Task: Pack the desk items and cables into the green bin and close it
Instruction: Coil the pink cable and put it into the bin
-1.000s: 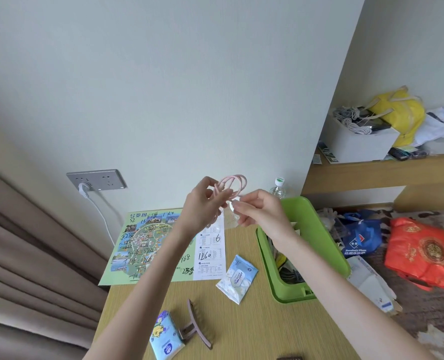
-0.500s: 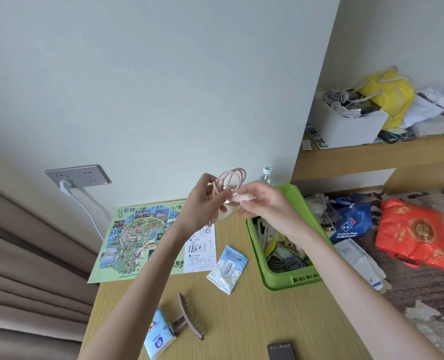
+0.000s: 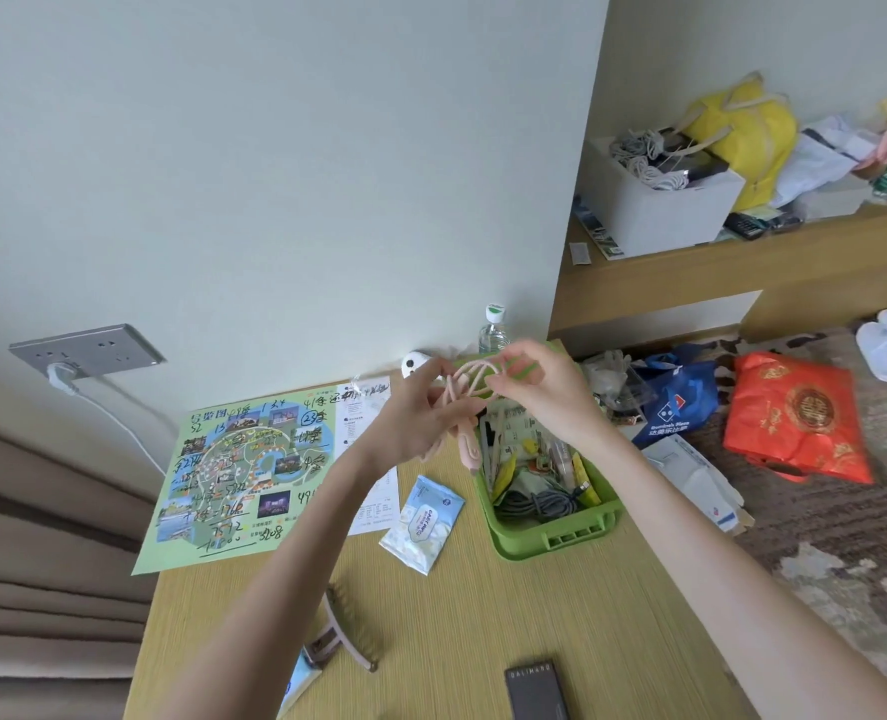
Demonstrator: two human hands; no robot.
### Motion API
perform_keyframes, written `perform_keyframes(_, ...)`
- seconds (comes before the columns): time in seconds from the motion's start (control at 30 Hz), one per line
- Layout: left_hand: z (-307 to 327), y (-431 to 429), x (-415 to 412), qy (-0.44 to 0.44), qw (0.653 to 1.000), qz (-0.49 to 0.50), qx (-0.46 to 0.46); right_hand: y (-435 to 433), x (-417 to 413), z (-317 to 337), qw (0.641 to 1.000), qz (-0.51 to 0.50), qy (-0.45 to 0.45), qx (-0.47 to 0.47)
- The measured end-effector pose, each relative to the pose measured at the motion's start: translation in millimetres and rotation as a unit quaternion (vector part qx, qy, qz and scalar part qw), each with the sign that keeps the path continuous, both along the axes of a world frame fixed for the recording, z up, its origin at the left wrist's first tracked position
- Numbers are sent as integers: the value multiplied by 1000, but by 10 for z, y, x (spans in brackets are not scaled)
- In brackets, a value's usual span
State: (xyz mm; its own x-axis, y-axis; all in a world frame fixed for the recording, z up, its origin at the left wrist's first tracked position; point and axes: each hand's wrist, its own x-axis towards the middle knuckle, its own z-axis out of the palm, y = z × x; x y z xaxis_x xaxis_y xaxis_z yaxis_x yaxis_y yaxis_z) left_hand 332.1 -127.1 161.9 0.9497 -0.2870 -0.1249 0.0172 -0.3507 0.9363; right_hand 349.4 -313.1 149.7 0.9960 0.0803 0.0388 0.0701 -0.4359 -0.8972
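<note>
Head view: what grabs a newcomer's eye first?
Both hands, left hand and right hand, coil a pink cable mid-frame, just above the open green bin already holding grey cables. Left of the bin, a colourful map lies on the desk; a red bag sits on the floor at right.

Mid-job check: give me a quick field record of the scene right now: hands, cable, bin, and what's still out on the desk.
left hand: gripping the pink cable
right hand: pinching the same cable's loops
pink cable: coiled, held in the air beside the bin's left rim
green bin: open, holds a grey cable and small items
left on desk: wipes pack, hair claw, map sheet, dark box
</note>
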Motion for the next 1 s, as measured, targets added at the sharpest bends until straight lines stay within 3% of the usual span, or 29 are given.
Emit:
perform_keyframes(0.1,-100,-108,66,52,998,-23,-31,-228,117,-130,1000,12,1,-11)
perform_keyframes(0.33,-395,-351,307,154,980,-15,-126,-670,339,-440,988,62,115,79)
perform_keyframes(0.4,-495,-444,396,170,978,-16,-118,-757,409,-525,993,70,90,30)
perform_keyframes(0.47,-623,-563,489,132,990,-40,-40,-817,473,-628,992,79,39,-86)
perform_keyframes(0.53,-771,-683,573,11,990,-81,119,-855,504,-727,971,75,-31,-225)
perform_keyframes(0.6,-902,-769,643,-142,938,-101,298,-884,521,-814,938,62,-122,-318)
perform_keyframes(0.7,-1071,-870,767,-273,864,-106,409,-910,554,-943,890,71,-203,-402)
perform_keyframes(0.83,-1240,-944,1030,-289,824,-97,477,-879,677,-1066,868,74,-194,-451)
perform_keyframes(1.0,-1467,-1021,1239,-235,801,-81,544,-817,690,-1125,924,-8,-133,-359)
